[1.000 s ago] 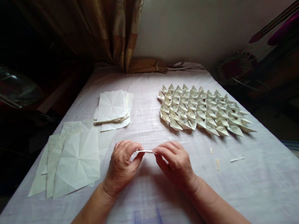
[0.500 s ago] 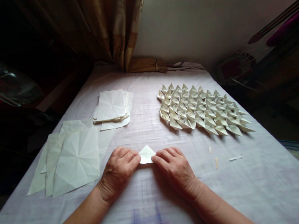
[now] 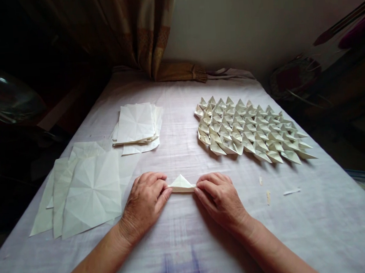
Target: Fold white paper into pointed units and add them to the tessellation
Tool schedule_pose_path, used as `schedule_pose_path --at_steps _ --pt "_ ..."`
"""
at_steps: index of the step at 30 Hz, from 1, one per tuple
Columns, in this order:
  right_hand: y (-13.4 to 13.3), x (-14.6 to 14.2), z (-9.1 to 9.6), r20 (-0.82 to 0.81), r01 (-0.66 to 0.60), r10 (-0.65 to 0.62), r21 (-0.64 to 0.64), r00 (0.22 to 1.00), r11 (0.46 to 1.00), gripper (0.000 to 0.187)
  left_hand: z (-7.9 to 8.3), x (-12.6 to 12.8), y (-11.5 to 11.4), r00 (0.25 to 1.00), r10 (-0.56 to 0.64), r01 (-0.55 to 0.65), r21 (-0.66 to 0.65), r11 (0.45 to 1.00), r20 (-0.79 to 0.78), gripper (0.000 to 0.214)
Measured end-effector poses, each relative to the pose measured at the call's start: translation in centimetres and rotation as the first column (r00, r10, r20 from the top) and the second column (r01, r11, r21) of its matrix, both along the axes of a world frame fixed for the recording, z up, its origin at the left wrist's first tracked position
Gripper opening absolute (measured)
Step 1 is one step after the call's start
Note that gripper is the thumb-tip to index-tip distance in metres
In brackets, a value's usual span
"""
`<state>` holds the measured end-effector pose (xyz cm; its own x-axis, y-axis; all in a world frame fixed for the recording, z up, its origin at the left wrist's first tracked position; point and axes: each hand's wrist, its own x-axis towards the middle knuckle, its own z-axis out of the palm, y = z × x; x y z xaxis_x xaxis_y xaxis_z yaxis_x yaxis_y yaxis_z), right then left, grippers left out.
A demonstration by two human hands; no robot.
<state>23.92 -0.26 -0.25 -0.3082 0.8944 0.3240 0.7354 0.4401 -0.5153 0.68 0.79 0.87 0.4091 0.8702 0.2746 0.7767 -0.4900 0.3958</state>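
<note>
Between my hands is a small white folded paper, a triangle pointing away from me with a turned-up band along its near edge. My left hand pinches its left end between thumb and fingers. At the right end, my right hand grips the band in the same way. Both hands rest low over the cloth-covered table. Several folded paper boats stand in close rows beyond my right hand. Creased square sheets lie fanned out to the left of my left hand.
A stack of creased paper sits farther back on the left. Small paper scraps and a white strip lie right of my right hand. A gold-brown curtain hangs at the far edge of the pale tablecloth.
The paper's near edge now shows a folded-up band below the triangle. My hands have spread slightly apart, with the right one moving right. The view has shifted a little.
</note>
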Motion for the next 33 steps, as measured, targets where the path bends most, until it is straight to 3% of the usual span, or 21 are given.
schedule_pose_path --at_steps 5,19,33 --pt "-0.1 -0.7 0.1 0.038 0.086 -0.086 0.012 0.996 0.996 0.020 0.0 0.4 0.4 0.999 0.035 -0.036 -0.026 0.999 -0.026 0.019" --pt "0.2 -1.4 0.4 0.207 0.152 -0.160 0.054 0.965 0.987 0.022 0.0 1.1 0.5 0.994 0.082 -0.084 -0.021 0.996 -0.069 0.016" --pt "-0.1 -1.7 0.2 0.208 0.176 -0.187 0.070 0.960 0.982 0.022 0.0 1.2 0.4 0.990 0.100 -0.104 -0.035 0.994 -0.100 0.011"
